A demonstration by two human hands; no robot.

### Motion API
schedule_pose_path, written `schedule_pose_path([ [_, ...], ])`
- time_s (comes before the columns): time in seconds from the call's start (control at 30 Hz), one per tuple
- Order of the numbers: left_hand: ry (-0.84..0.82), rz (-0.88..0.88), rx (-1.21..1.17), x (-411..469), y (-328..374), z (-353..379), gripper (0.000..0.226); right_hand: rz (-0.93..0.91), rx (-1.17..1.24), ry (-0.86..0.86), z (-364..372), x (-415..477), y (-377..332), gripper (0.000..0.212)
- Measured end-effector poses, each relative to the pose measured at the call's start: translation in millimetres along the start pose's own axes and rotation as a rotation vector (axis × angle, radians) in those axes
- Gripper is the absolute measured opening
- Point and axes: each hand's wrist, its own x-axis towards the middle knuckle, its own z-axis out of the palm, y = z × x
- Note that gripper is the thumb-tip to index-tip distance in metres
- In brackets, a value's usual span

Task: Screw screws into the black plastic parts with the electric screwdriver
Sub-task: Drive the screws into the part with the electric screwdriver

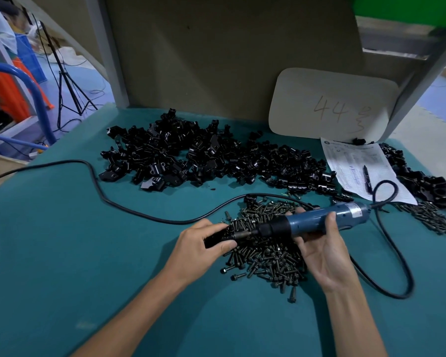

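My left hand grips a black plastic part just above the green table, over the left edge of a heap of dark screws. My right hand holds the blue electric screwdriver lying almost level, its bit pointing left into the part. A big pile of black plastic parts lies further back across the table. The screw at the bit's tip is hidden by my fingers.
The screwdriver's black cable snakes left across the green table and loops at the right. A paper form with a pen lies at the right, beside more parts and screws. A beige board marked 44 leans at the back.
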Motion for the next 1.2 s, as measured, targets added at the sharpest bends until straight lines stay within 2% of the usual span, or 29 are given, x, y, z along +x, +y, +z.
schedule_pose_path([
  [0.2, -0.004, 0.009, -0.063, 1.3, -2.9, 0.0, 0.036, -0.012, 0.060, 0.016, 4.5, -5.9, -5.6, 0.062],
  [0.3, 0.033, -0.065, -0.180, 2.5, -4.4, -5.0, 0.034, -0.043, 0.081, 0.086, 3.3, -9.9, -21.8, 0.064],
  [0.37, 0.037, -0.140, -0.309, 5.4, -2.8, -7.0, 0.026, -0.081, -0.016, 0.158, -0.9, -11.2, -37.3, 0.055],
  [0.4, 0.045, -0.166, -0.373, 7.5, -2.4, -8.1, 0.023, -0.104, -0.118, 0.211, -3.3, -11.3, -44.1, 0.046],
  [0.47, 0.065, -0.212, -0.496, 11.7, -2.6, -10.6, 0.034, -0.166, -0.391, 0.340, -10.2, -13.3, -54.4, 0.030],
  [0.5, 0.066, -0.233, -0.548, 13.2, -3.3, -12.2, 0.045, -0.201, -0.542, 0.406, -16.8, -14.4, -58.1, 0.030],
  [0.57, 0.045, -0.250, -0.592, 15.0, -6.8, -14.1, 0.066, -0.232, -0.855, 0.471, -32.8, -19.3, -63.7, 0.043],
  [0.63, 0.027, -0.268, -0.555, 15.5, -9.7, -15.6, 0.075, -0.208, -1.159, 0.492, -44.5, -29.0, -64.8, 0.053],
  [0.73, 0.028, -0.283, -0.552, 14.7, -12.9, -15.9, 0.066, -0.218, -1.517, 0.567, -51.5, -36.3, -57.7, 0.063],
  [0.83, 0.040, -0.229, -0.582, 15.1, -11.1, -12.2, 0.036, -0.358, -1.703, 0.609, -41.1, -40.6, -51.3, 0.069],
  [0.87, 0.049, -0.230, -0.592, 16.0, -10.6, -11.7, 0.029, -0.422, -1.726, 0.574, -33.0, -42.7, -49.5, 0.066],
  [0.93, 0.054, -0.261, -0.610, 18.3, -12.8, -13.0, 0.032, -0.467, -1.688, 0.360, -10.2, -44.7, -40.3, 0.052],
  [1.0, 0.061, -0.305, -0.586, 19.7, -17.1, -14.6, 0.051, -0.427, -1.667, 0.063, 13.9, -42.8, -23.8, 0.040],
  [1.07, 0.080, -0.329, -0.555, 19.7, -19.7, -13.3, 0.067, -0.349, -1.739, -0.147, 29.7, -37.6, -4.1, 0.036],
  [1.13, 0.082, -0.315, -0.509, 17.5, -20.3, -10.2, 0.068, -0.344, -1.781, -0.194, 34.2, -30.7, 9.9, 0.033],
  [1.2, 0.072, -0.271, -0.452, 15.1, -20.1, -8.2, 0.052, -0.355, -1.792, -0.159, 33.8, -26.1, 13.2, 0.031],
])
